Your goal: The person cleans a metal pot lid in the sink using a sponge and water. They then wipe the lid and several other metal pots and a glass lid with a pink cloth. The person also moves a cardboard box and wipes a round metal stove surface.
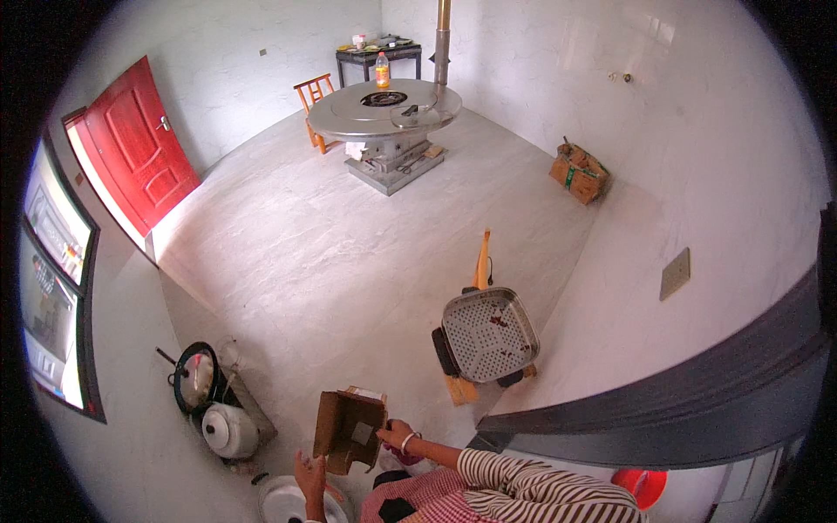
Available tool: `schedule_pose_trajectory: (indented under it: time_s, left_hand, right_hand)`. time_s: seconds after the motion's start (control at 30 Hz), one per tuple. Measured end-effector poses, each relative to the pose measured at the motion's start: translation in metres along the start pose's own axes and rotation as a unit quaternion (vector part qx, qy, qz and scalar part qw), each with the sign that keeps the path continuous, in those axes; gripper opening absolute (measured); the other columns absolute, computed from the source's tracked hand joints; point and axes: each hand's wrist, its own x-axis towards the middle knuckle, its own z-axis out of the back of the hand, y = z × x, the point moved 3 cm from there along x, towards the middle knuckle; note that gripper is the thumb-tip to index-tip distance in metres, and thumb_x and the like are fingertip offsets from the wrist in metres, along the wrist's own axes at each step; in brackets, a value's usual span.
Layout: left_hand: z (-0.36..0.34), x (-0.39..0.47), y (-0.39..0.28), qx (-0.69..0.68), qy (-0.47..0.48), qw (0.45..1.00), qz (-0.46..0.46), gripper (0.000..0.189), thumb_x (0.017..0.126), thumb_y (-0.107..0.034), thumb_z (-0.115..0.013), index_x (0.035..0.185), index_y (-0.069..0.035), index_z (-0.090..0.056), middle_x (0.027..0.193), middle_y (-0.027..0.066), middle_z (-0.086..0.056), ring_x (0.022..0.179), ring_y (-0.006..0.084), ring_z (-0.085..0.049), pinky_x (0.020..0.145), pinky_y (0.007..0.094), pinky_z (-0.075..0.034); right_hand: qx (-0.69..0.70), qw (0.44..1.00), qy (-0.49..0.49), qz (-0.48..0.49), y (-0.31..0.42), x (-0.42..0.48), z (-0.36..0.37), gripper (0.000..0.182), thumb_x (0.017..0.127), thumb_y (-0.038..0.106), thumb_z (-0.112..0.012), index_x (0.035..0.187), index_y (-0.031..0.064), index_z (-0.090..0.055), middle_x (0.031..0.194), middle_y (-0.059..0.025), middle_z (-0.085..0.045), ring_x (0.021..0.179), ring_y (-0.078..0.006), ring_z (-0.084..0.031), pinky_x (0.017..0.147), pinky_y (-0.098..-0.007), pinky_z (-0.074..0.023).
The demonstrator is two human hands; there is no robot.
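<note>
An opened brown cardboard box (350, 428) is held in front of me, its hollow inside facing up towards my view. My right hand (395, 433), with a pale bangle at the wrist, grips the box's right edge. At the box's lower left corner is my left hand (310, 474), raised with its fingers apart. Whether its fingertips touch the cardboard is hard to tell. Below that hand lies a large round metal lid (278, 500), partly cut off by the frame's lower rim.
To the right, a square electric pan with a perforated steamer tray (490, 333) rests on a wooden support. On the left stand a lidded black wok (196, 376) and an aluminium pot (229, 431). A round stove table (386, 108), red door (140, 144) and cardboard carton (579, 173) are farther off.
</note>
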Motion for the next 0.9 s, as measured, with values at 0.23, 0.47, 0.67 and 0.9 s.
schedule_pose_trajectory:
  time_s: [0.23, 0.47, 0.67, 0.9]
  left_hand:
    - [-0.022, 0.088, -0.006, -0.316, 0.206, 0.841, 0.387, 0.060, 0.078, -0.040, -0.064, 0.124, -0.007, -0.043, 0.108, 0.0095, -0.055, 0.088, 0.0288, -0.059, 0.069, 0.0397, -0.049]
    - [-0.047, 0.207, -0.060, -0.336, 0.271, 0.870, 0.239, 0.048, 0.082, -0.026, -0.060, 0.120, -0.002, -0.046, 0.110, 0.0110, -0.057, 0.090, 0.0282, -0.061, 0.072, 0.0396, -0.053]
    - [-0.114, 0.331, -0.126, 0.069, 0.232, 0.955, -0.170, 0.036, 0.080, -0.025, -0.059, 0.109, -0.003, -0.053, 0.096, 0.0153, -0.061, 0.081, 0.0312, -0.061, 0.065, 0.0403, -0.050]
    - [-0.249, 0.426, -0.262, 0.203, 0.238, 0.916, -0.252, 0.060, 0.075, -0.029, -0.061, 0.123, -0.003, -0.037, 0.088, 0.0209, -0.062, 0.084, 0.0395, -0.060, 0.069, 0.0441, -0.048]
  right_hand:
    - [-0.060, 0.998, 0.020, -0.008, 0.074, 0.081, -0.020, 0.049, 0.075, 0.044, -0.057, 0.085, -0.0041, -0.057, 0.080, -0.0190, -0.057, 0.073, -0.0274, -0.055, 0.066, -0.0417, -0.0439]
    - [-0.158, 0.987, -0.036, -0.016, 0.120, 0.158, 0.001, 0.054, 0.073, 0.051, -0.057, 0.079, -0.0031, -0.059, 0.076, -0.0201, -0.058, 0.067, -0.0284, -0.055, 0.061, -0.0414, -0.0438]
    - [-0.024, 0.998, -0.049, -0.044, 0.142, 0.239, 0.037, 0.041, 0.078, 0.037, -0.057, 0.082, -0.0030, -0.061, 0.070, -0.0150, -0.062, 0.062, -0.0264, -0.060, 0.054, -0.0381, -0.0474]
    - [0.028, 0.989, -0.131, 0.064, 0.191, 0.359, 0.166, 0.015, 0.078, 0.013, -0.060, 0.087, 0.0014, -0.061, 0.077, -0.0123, -0.064, 0.066, -0.0258, -0.061, 0.057, -0.0358, -0.0488]
